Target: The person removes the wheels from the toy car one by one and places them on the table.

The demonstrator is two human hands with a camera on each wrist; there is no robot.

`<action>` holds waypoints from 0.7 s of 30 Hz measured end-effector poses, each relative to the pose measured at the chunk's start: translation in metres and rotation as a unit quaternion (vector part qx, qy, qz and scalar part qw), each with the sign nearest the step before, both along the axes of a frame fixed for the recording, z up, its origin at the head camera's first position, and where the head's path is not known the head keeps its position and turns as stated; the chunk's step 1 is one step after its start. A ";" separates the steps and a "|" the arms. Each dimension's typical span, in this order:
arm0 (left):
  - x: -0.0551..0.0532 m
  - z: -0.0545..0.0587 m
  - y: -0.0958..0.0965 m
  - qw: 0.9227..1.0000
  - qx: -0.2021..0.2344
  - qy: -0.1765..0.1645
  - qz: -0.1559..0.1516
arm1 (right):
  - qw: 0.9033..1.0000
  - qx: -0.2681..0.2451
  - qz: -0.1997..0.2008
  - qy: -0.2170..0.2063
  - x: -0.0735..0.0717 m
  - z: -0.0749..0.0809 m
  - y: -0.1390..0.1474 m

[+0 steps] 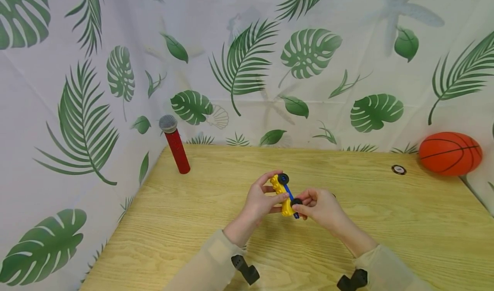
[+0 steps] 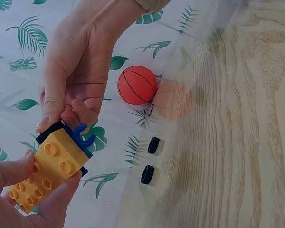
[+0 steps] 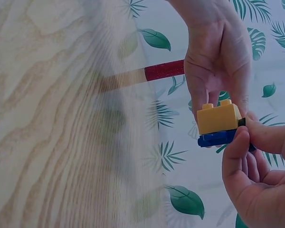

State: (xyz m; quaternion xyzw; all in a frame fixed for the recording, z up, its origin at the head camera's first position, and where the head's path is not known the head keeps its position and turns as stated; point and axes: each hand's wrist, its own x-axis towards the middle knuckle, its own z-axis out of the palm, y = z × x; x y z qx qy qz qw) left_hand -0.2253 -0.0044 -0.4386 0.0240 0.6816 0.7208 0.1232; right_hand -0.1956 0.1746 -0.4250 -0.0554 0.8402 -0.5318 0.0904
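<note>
My left hand [image 1: 259, 201] grips a yellow studded toy-brick car [image 1: 286, 208] by its yellow body, thumb on one side and fingers on the other. Its blue chassis [image 1: 289, 192] faces right, with one black wheel [image 1: 283, 179] at the far end. At the near end, my right hand [image 1: 323, 207] pinches another black wheel [image 1: 296, 202] between thumb and fingers, right against the chassis. A curved blue hook [image 2: 85, 137] juts from one end of the car in the left wrist view. The car is held up over the wooden table [image 1: 216, 239].
Two loose black wheels, a nearer wheel [image 2: 147, 175] and a farther wheel [image 2: 153, 145], stand on the table in the left wrist view. A red microphone [image 1: 177, 149] stands at the back left. An orange basketball [image 1: 450, 153] and a small black-and-white disc [image 1: 399, 169] are at the back right.
</note>
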 end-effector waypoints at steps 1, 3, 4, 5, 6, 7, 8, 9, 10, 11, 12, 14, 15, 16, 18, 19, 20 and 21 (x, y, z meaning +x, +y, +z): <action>0.000 0.000 0.000 1.000 -0.001 -0.001 0.001 | 1.000 0.001 -0.002 0.001 0.000 0.000 0.000; 0.000 0.000 0.000 1.000 -0.004 -0.002 0.002 | 1.000 0.005 -0.003 0.006 0.001 0.000 -0.001; 0.000 0.001 0.000 1.000 -0.006 -0.002 0.002 | 1.000 0.007 -0.004 0.008 0.001 -0.001 -0.001; 0.000 0.001 0.001 1.000 -0.007 -0.004 0.003 | 1.000 0.009 -0.006 0.009 0.002 -0.001 -0.001; 0.000 0.001 0.001 1.000 -0.008 -0.004 0.004 | 1.000 0.010 -0.007 0.010 0.002 -0.001 -0.001; 0.000 0.001 0.001 1.000 -0.009 -0.005 0.005 | 1.000 0.012 -0.009 0.010 0.001 -0.001 -0.001; 0.000 0.001 0.001 1.000 -0.010 -0.006 0.006 | 1.000 0.013 -0.011 0.010 0.001 -0.002 -0.002; 0.000 0.001 0.001 1.000 -0.011 -0.006 0.006 | 1.000 0.013 -0.013 0.009 0.001 -0.002 -0.002; 0.000 0.001 0.001 1.000 -0.012 -0.007 0.007 | 1.000 0.014 -0.014 0.009 0.001 -0.002 -0.002; 0.000 0.001 0.001 1.000 -0.013 -0.007 0.008 | 1.000 0.013 -0.015 0.010 0.000 -0.002 -0.002; -0.001 0.001 0.001 1.000 -0.015 -0.007 0.008 | 1.000 0.013 -0.016 0.009 0.000 -0.003 -0.002; -0.001 0.001 0.002 1.000 -0.018 -0.008 0.010 | 1.000 0.014 -0.017 0.011 0.000 -0.003 -0.002; -0.001 0.001 0.002 1.000 -0.020 -0.008 0.010 | 1.000 0.014 -0.018 0.011 0.000 -0.003 -0.002; -0.001 0.001 0.002 1.000 -0.020 -0.009 0.011 | 1.000 0.014 -0.018 0.010 0.001 -0.003 -0.002; -0.001 0.002 0.002 1.000 -0.021 -0.011 0.014 | 1.000 0.017 -0.018 0.010 0.001 -0.003 -0.003; 0.000 0.002 0.002 1.000 -0.021 -0.012 0.015 | 1.000 0.018 -0.020 0.010 0.001 -0.003 -0.003; 0.000 0.002 0.002 1.000 -0.021 -0.012 0.016 | 1.000 0.020 -0.022 0.009 0.001 -0.003 -0.003; 0.000 0.002 0.003 1.000 -0.020 -0.012 0.016 | 0.999 0.021 -0.025 0.008 0.002 -0.003 -0.004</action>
